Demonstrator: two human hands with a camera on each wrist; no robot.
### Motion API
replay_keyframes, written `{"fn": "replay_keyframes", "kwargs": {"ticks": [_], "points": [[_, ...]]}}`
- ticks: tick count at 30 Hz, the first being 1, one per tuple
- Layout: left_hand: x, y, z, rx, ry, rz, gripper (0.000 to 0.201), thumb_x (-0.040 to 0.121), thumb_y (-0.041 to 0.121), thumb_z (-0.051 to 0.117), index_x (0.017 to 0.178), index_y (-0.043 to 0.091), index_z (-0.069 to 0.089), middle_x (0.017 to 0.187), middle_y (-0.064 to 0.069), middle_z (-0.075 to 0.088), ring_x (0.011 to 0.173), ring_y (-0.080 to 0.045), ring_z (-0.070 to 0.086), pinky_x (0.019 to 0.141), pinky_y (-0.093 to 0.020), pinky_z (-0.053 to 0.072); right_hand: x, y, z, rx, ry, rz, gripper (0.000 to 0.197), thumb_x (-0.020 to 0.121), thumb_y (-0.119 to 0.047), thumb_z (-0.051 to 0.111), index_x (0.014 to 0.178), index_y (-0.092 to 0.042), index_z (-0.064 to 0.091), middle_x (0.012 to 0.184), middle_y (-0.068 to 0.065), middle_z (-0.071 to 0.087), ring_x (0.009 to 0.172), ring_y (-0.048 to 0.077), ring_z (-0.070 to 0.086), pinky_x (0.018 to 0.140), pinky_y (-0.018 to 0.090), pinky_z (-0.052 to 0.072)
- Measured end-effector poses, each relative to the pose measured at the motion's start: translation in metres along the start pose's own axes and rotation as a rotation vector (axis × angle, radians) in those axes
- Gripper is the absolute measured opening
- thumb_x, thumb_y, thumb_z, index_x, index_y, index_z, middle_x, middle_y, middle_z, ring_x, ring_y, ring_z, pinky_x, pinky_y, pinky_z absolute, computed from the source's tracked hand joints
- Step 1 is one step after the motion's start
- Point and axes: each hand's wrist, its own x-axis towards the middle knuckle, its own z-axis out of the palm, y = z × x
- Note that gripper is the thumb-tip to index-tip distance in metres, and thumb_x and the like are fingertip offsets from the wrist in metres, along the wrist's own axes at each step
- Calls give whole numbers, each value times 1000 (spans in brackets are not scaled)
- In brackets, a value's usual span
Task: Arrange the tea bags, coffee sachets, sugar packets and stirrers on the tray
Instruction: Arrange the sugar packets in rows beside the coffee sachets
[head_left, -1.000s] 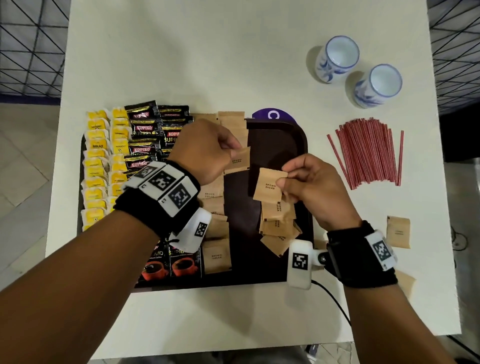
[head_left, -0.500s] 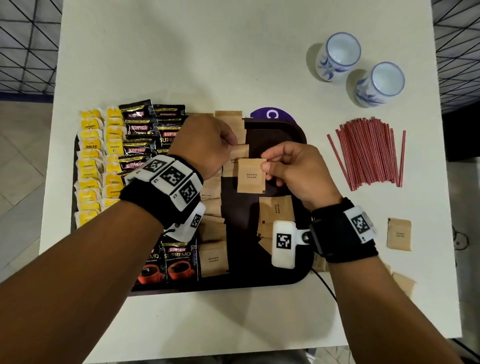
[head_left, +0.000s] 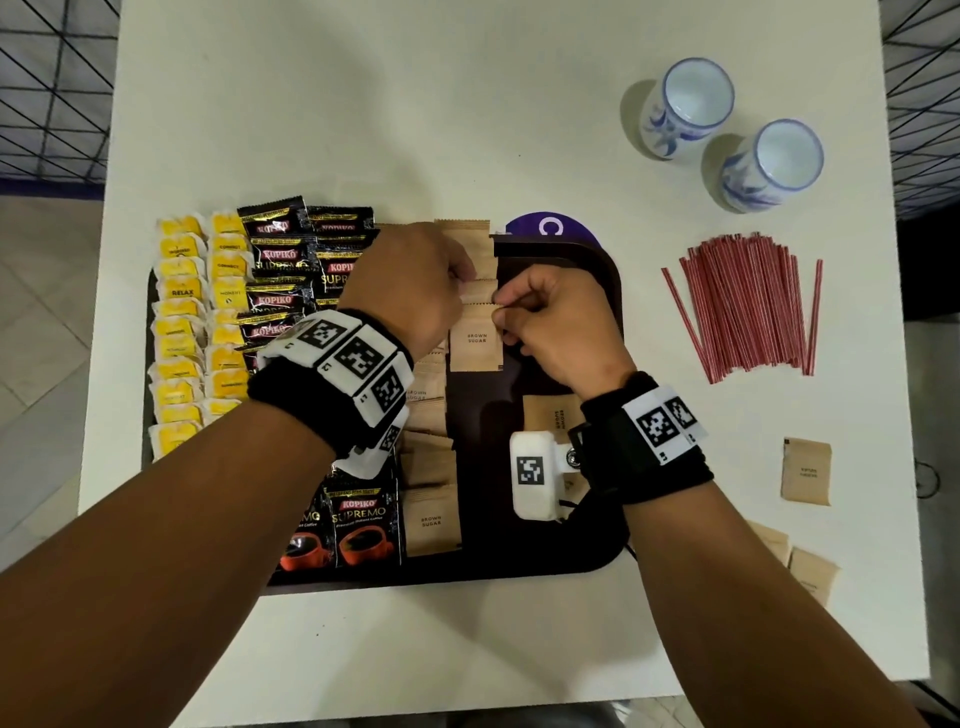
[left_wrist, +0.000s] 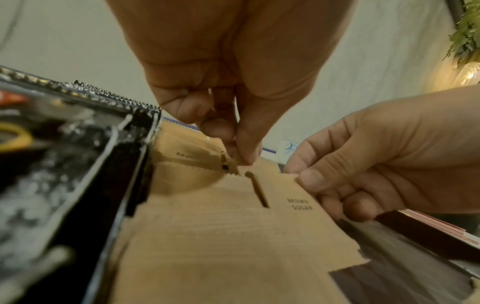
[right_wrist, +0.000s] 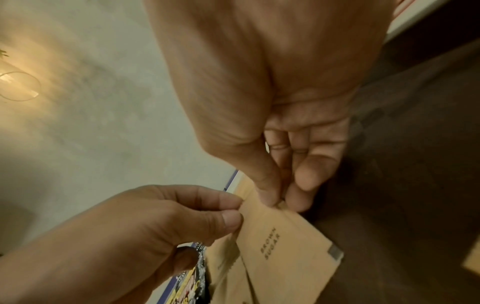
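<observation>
Head view: A person's left hand (head_left: 415, 291) and right hand (head_left: 550, 322) meet over a dark tray (head_left: 597, 556) on a white table (head_left: 467, 104), each pinching a top corner of one brown sugar packet (head_left: 475, 340), which sits at the head of a second column on the tray
Tray contents: yellow tea bags (head_left: 179, 332) fill the left edge, black coffee sachets (head_left: 283, 260) stand beside them, and a column of sugar packets (head_left: 431, 519) runs down the middle
Still off the tray: red stirrers (head_left: 748, 312) lie in a bundle to the right, three loose sugar packets (head_left: 805, 470) sit near the table's right edge, and two blue-and-white cups (head_left: 727, 130) stand at the far corner
Left wrist view: the left hand's thumb and forefinger (left_wrist: 244, 148) close on the packet's serrated upper edge, while the right hand's fingertips (left_wrist: 309, 176) hold the neighbouring corner; the packet's lower part lies flat over the others
Right wrist view: the right hand's thumb and forefinger (right_wrist: 270, 193) nip the packet's top seam, the left hand's fingers (right_wrist: 226, 222) gripping the corner beside it
Handling, as a judgement: the packet looks light, thin and slightly crinkly, with loose contents that shift; the flat crimped seam at the top is likely the surest hold, and a gentle pinch should do without tearing the paper
</observation>
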Motion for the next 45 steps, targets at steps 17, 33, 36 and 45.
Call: {"fn": "replay_keyframes", "kwargs": {"ticks": [17, 33, 36, 45], "points": [[-67, 9, 6, -76, 63, 150, 16, 82, 16, 72, 98, 15, 73, 93, -1, 63, 77, -17, 61, 73, -36, 54, -90, 27, -48, -500, -102, -50, 52, 82, -21, 78, 131, -24, 60, 118, -8, 54, 102, 8, 56, 91, 21, 49], [-95, 37, 53, -30, -253, 9, 34, 84, 27, 64, 118, 28, 61, 106, 2, 65, 94, -22, 62, 80, -40, 54, -91, 39, -38, -734, -155, -124, 50, 79, -25, 78, 123, -19, 55, 118, 0, 53, 111, 22, 48, 89, 37, 46], [-96, 44, 62, -17, -290, -32, 36, 84, 28, 61, 120, 29, 55, 104, 0, 68, 97, -26, 65, 80, -42, 55, -90, 37, -37, -756, -177, -105, 55, 81, -28, 75, 130, -18, 53, 122, 2, 53, 114, 24, 46, 94, 41, 45], [-98, 54, 74, -141, -241, -137, 45, 81, 20, 67, 125, 27, 57, 98, 1, 70, 96, -22, 65, 84, -39, 54, -96, 38, -38, -644, -177, -110, 42, 79, -21, 75, 113, -23, 50, 112, -5, 54, 108, 20, 49, 90, 40, 43]]}}
